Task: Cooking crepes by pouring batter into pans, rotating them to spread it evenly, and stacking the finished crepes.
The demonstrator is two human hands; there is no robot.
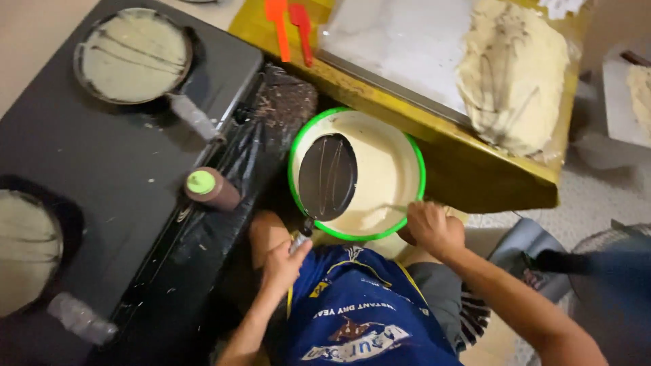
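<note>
Head | left hand (283, 261) fingers clamp pan (327, 176) handle | right hand (434, 227) fingers grip batter-filled green bowl (420, 163) rim

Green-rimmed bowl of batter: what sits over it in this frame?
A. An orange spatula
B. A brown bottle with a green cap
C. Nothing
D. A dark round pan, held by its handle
D: the dark pan lies over the batter in the green-rimmed bowl, its handle in the left hand.

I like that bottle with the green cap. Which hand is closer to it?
Left. The left hand grips a pan handle just right of the bottle; the right hand is across the bowl.
</note>
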